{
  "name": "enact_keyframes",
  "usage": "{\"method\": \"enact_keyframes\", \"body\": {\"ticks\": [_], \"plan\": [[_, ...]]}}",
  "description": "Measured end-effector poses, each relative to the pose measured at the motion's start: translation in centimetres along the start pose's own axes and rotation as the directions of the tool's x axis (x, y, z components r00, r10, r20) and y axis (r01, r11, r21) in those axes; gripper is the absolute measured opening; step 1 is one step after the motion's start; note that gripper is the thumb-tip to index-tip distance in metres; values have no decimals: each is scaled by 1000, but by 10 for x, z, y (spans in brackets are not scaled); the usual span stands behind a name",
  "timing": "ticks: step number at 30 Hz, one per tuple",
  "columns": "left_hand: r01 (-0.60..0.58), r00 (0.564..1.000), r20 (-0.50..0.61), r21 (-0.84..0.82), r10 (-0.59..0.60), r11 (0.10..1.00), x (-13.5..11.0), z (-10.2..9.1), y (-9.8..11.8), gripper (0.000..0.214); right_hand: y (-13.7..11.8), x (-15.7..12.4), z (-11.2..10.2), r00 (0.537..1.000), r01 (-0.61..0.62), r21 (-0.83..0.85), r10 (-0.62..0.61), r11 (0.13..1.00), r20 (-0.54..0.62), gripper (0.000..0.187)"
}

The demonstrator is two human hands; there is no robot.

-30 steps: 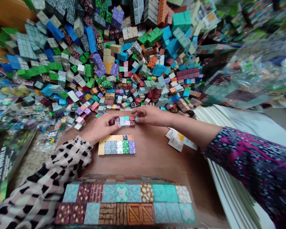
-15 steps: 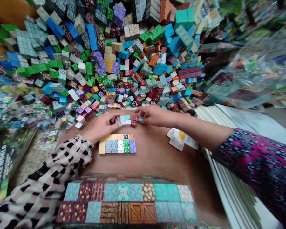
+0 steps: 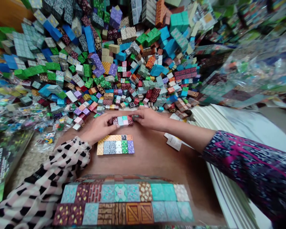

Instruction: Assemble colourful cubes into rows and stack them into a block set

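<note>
— Cubes (image 3: 122, 121) on the desk (image 3: 154, 159): who grips them?
— Both. Left hand (image 3: 98, 127) and right hand (image 3: 149, 117) pinch the row's ends, squaring it, I'd say.
— Next?
— Probably setting it by the finished block (image 3: 116, 144), kept aligned.

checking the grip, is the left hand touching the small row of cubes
Touching: the head view shows the left hand with fingertips against the left end of the small row of cubes, no gap.

"moduleworld" reads along the green box (image 3: 4, 165) at lower left.
</note>
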State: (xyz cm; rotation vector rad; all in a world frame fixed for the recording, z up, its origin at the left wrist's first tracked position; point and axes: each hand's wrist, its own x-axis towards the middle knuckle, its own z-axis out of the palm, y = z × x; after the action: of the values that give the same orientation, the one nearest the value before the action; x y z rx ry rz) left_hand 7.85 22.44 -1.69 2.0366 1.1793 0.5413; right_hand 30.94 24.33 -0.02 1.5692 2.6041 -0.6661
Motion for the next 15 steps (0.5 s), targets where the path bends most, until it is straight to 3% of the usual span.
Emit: {"method": "enact_keyframes", "body": {"ticks": [4, 11, 15], "plan": [[13, 1000, 5, 3, -13, 1000, -1, 0, 2, 39, 2, -5, -4, 996, -85, -46, 83, 995, -34, 44], [28, 1000, 5, 8, -28, 1000, -1, -1, 2, 39, 15, -24, -18, 950, -270, -243, 299, 932, 93, 30], [39, 999, 8, 7, -39, 999, -1, -1, 0, 41, 23, -25, -23, 951, -309, -324, 295, 894, -92, 36]]}}
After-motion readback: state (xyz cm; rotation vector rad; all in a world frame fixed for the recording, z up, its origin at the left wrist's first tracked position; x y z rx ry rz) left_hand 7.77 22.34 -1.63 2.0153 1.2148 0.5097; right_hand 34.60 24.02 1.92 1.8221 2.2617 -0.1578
